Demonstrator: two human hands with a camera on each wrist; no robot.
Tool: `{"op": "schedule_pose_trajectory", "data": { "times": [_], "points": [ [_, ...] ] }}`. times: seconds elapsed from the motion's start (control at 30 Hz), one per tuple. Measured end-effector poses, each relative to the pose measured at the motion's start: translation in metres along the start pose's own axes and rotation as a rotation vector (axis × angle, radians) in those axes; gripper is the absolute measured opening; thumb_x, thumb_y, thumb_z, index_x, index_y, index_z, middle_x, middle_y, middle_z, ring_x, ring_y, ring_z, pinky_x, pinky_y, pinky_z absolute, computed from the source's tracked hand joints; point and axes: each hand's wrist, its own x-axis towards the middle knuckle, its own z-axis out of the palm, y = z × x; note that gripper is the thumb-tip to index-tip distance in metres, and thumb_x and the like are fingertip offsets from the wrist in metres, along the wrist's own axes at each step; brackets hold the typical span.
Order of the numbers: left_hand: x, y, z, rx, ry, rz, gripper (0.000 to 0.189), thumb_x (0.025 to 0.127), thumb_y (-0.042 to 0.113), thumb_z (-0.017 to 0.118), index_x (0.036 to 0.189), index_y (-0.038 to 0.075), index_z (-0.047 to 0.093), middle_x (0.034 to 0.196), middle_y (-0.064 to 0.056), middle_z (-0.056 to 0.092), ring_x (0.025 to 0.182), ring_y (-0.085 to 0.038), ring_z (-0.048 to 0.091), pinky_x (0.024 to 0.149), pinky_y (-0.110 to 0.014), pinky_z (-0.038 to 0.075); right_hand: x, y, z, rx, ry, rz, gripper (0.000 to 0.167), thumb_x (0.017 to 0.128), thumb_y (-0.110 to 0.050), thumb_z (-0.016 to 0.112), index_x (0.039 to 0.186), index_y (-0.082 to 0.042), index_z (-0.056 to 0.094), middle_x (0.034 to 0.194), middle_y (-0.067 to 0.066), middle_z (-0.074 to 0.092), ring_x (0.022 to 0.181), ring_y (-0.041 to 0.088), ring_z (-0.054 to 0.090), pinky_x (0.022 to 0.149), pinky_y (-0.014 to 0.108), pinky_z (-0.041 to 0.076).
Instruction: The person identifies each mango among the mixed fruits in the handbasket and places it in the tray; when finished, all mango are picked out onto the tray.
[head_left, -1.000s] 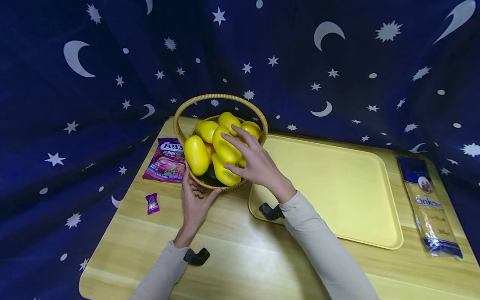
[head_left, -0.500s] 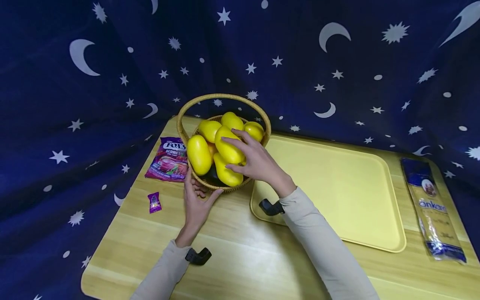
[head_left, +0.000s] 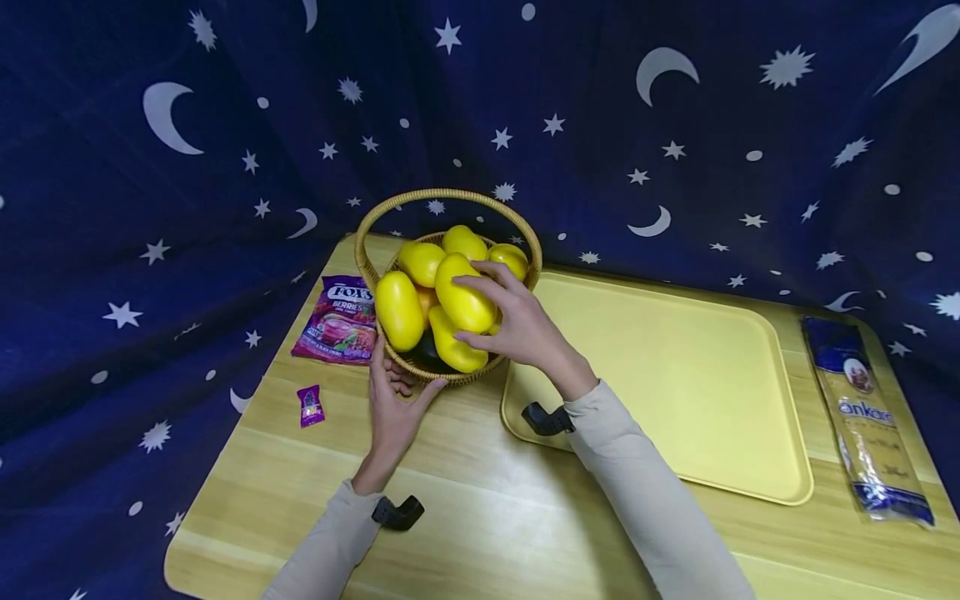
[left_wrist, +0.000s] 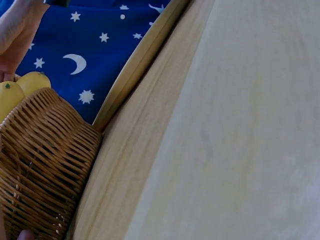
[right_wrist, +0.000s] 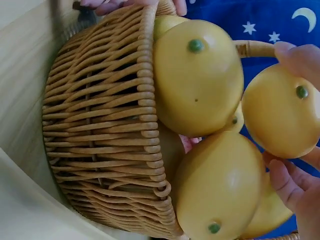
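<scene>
A wicker basket (head_left: 447,195) with a tall arched handle stands at the back left of the table, heaped with yellow mangoes (head_left: 399,311). My right hand (head_left: 528,329) grips one mango (right_wrist: 282,112) on top of the heap, thumb below it and fingers over its far side. Low among the fruit a dark, smooth object (head_left: 426,350) and something orange (head_left: 427,300) partly show. My left hand (head_left: 392,417) holds the basket at its front left, thumb and fingers spread along the woven wall (left_wrist: 50,150). Part of that hand is hidden in its own wrist view.
A purple Fox's candy bag (head_left: 337,321) lies left of the basket, with one small wrapped candy (head_left: 311,406) in front of it. A yellow tray (head_left: 675,367) covers the middle right. Beyond it lies a blue-ended pasta packet (head_left: 870,417). A starry curtain (head_left: 480,100) hangs behind.
My right hand has shifted slightly to the right with the mango it grips, its fingers more bent round the fruit. The left hand keeps its place on the basket. The head view has shifted a little.
</scene>
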Motion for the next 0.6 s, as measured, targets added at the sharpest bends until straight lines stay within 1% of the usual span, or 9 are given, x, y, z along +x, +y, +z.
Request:
{"op": "schedule_pose_trajectory", "data": {
  "times": [0.03, 0.07, 0.27, 0.37, 0.47, 0.6],
  "points": [
    [0.000, -0.001, 0.000, -0.001, -0.001, -0.005, 0.106, 0.077, 0.006, 0.083, 0.157, 0.012, 0.014, 0.106, -0.017, 0.046, 0.085, -0.031, 0.050, 0.067, -0.033, 0.046, -0.003, 0.000, -0.001, 0.017, 0.017, -0.001, 0.067, 0.075, -0.033, 0.085, 0.134, -0.018, 0.058, 0.145, 0.012, 0.043, 0.130, 0.029, 0.046, 0.100, 0.045, 0.049],
    [0.001, -0.005, 0.001, -0.003, 0.001, -0.002, 0.107, 0.077, 0.007, 0.084, 0.158, 0.014, 0.014, 0.105, -0.016, 0.046, 0.085, -0.029, 0.050, 0.067, -0.032, 0.046, -0.006, -0.001, -0.002, 0.034, 0.032, 0.000, 0.066, 0.075, -0.032, 0.086, 0.133, -0.018, 0.059, 0.145, 0.012, 0.043, 0.130, 0.029, 0.047, 0.099, 0.045, 0.049],
    [0.001, -0.028, 0.004, -0.018, 0.006, 0.045, 0.107, 0.077, 0.018, 0.085, 0.158, 0.026, 0.015, 0.104, -0.009, 0.047, 0.082, -0.020, 0.049, 0.064, -0.025, 0.044, -0.021, -0.001, -0.007, 0.090, 0.124, -0.017, 0.067, 0.071, -0.028, 0.088, 0.131, -0.016, 0.061, 0.143, 0.011, 0.045, 0.131, 0.027, 0.047, 0.099, 0.046, 0.048],
    [0.001, -0.029, 0.003, -0.021, 0.008, 0.040, 0.107, 0.077, 0.020, 0.085, 0.157, 0.028, 0.015, 0.103, -0.008, 0.047, 0.082, -0.021, 0.049, 0.064, -0.025, 0.044, -0.028, -0.001, -0.007, 0.109, 0.153, -0.024, 0.067, 0.069, -0.027, 0.089, 0.129, -0.016, 0.061, 0.142, 0.012, 0.045, 0.130, 0.029, 0.047, 0.100, 0.047, 0.047],
    [0.000, -0.028, 0.003, -0.025, 0.012, 0.021, 0.107, 0.077, 0.018, 0.085, 0.157, 0.028, 0.015, 0.104, -0.008, 0.047, 0.083, -0.021, 0.050, 0.065, -0.026, 0.044, -0.036, -0.002, -0.008, 0.123, 0.169, -0.030, 0.067, 0.068, -0.026, 0.090, 0.128, -0.016, 0.062, 0.142, 0.012, 0.046, 0.129, 0.031, 0.048, 0.101, 0.048, 0.046],
    [0.000, -0.024, 0.003, -0.020, 0.014, -0.013, 0.108, 0.076, 0.013, 0.085, 0.157, 0.025, 0.015, 0.106, -0.011, 0.048, 0.086, -0.023, 0.050, 0.067, -0.027, 0.045, -0.047, -0.003, -0.010, 0.141, 0.193, -0.025, 0.069, 0.065, -0.022, 0.091, 0.127, -0.015, 0.063, 0.140, 0.013, 0.048, 0.126, 0.030, 0.050, 0.095, 0.044, 0.049]
  ]
}}
